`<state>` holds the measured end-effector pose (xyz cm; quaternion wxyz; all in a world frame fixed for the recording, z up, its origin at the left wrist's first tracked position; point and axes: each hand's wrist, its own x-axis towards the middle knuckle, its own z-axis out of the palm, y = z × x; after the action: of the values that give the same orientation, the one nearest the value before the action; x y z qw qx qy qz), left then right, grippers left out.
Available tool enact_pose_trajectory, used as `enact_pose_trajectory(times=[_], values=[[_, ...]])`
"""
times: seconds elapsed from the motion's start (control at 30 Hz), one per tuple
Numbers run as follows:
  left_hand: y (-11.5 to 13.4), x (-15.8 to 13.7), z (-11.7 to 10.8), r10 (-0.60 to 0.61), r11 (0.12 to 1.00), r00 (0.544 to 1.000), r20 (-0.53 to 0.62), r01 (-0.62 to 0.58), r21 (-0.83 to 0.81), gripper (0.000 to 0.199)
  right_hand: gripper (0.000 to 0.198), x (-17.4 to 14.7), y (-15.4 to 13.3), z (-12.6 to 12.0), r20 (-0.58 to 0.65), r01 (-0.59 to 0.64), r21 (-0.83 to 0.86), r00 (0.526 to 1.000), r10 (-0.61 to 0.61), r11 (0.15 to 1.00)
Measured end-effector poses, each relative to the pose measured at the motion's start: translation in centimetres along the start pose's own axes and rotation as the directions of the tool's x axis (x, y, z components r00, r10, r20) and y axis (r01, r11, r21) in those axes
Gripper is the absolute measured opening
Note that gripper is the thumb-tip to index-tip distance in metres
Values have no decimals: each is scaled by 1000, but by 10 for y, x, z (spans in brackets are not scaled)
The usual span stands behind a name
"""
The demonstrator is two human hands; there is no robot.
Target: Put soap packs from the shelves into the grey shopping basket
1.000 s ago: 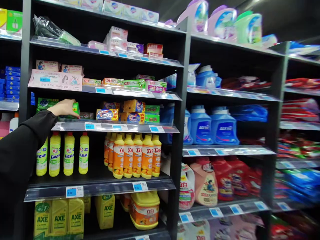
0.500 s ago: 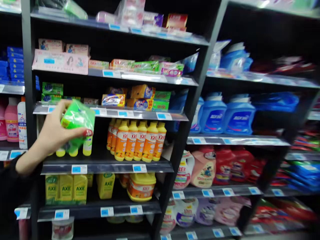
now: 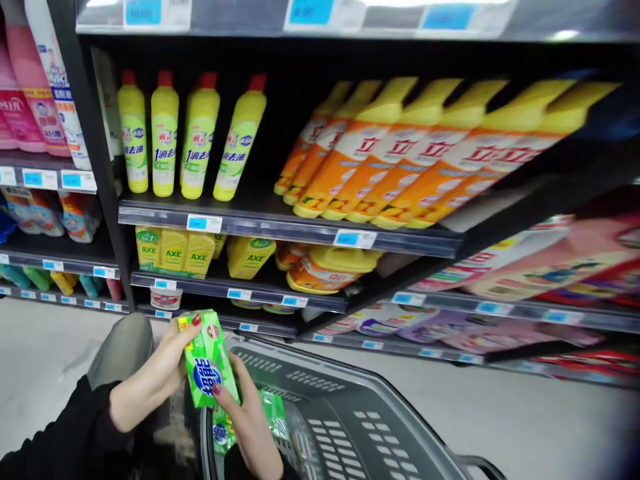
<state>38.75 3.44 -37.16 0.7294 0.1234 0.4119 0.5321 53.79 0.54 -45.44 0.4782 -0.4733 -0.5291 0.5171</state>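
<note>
A green soap pack with blue and white lettering is held upright above the edge of a grey basket. My left hand grips its upper left side, the thumb lying over the top corner. Around the lower right side closes my right hand, its thumb pressed on the front. Beneath the right hand, more green packs lie inside the basket, partly hidden by my hand and sleeve.
Ahead stand shelves with yellow red-capped bottles, orange and yellow bottles and yellow AXE bottles. Shelf edges with price tags jut forward. Pale floor shows at left; the basket's handle is at lower right.
The soap pack has come down from the shelf to above the basket in my left hand. My right hand has come into view and holds it too. My view has tilted down.
</note>
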Motion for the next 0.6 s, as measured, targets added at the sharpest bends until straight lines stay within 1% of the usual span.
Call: enact_pose_trajectory(times=[0.03,0.07,0.1,0.13,0.17,0.2,0.23,0.27,0.3,0.33,0.4,0.47,0.53,0.6], values=[[-2,0,-11,4,999,1000,5,-4,46,46,64,-3,5,0,-32,21,-87,999,-24,996],[-3,0,-22,22,996,999,41,-25,85,54,64,-6,6,1,-59,56,-197,996,-68,979],[-3,0,-33,50,992,993,106,-62,111,63,64,-9,3,1,-67,101,-323,989,-130,941],[-2,1,-44,88,987,976,199,-113,117,73,65,-13,-3,1,-55,160,-451,977,-206,878],[-2,2,-54,122,981,944,307,-162,109,81,67,-16,-12,1,-15,223,-558,960,-278,799],[-1,3,-63,148,974,899,412,-204,95,88,69,-18,-21,2,46,289,-632,940,-338,719],[1,4,-71,162,968,850,501,-235,85,91,70,-20,-30,2,110,350,-668,919,-378,657],[2,4,-78,162,964,807,568,-253,84,91,71,-21,-39,2,168,404,-675,899,-405,617],[4,4,-83,152,960,774,615,-263,93,89,71,-20,-47,2,212,451,-664,879,-428,597],[6,3,-87,139,956,753,643,-271,110,87,70,-19,-54,1,246,487,-643,862,-443,591],[8,1,-92,122,943,739,663,-295,156,85,69,-15,-62,-1,306,542,-589,836,-455,600],[9,-2,-95,127,927,744,656,-324,188,85,68,-10,-65,-4,356,570,-543,821,-446,617],[5,-3,-99,151,921,755,638,-343,187,86,67,-6,-63,-5,379,573,-521,819,-430,633],[-4,-2,-101,168,938,787,594,-313,149,92,68,-5,-56,-4,354,551,-514,834,-422,657]])
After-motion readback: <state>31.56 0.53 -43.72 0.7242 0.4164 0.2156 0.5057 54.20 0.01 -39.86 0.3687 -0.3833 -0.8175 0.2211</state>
